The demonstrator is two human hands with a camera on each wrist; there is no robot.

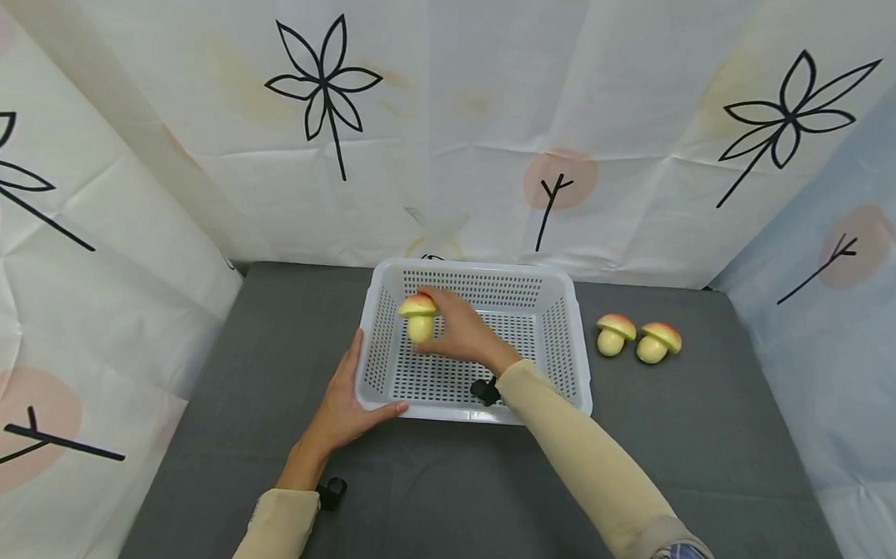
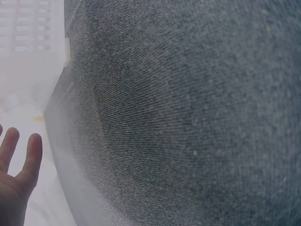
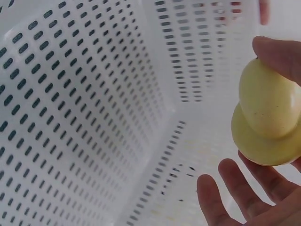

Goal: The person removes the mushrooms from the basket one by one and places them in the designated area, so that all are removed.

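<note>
A toy mushroom (image 1: 419, 318) with a red-and-yellow cap and pale yellow stem is held in my right hand (image 1: 461, 326), over the left part of a white plastic basket (image 1: 472, 415). In the right wrist view, thumb and fingers pinch the mushroom (image 3: 270, 103) at its stem and cap. My left hand (image 1: 345, 404) rests against the basket's front left corner, its thumb along the front rim and its fingers straight up the left side. Two more mushrooms, one nearer the basket (image 1: 614, 335) and one farther right (image 1: 658, 343), lie on the table.
The dark grey tabletop (image 1: 438, 496) extends around the basket. White cloth with printed flowers and twigs (image 1: 456, 105) hangs behind and at both sides, close to the table's edges. The basket has slotted walls.
</note>
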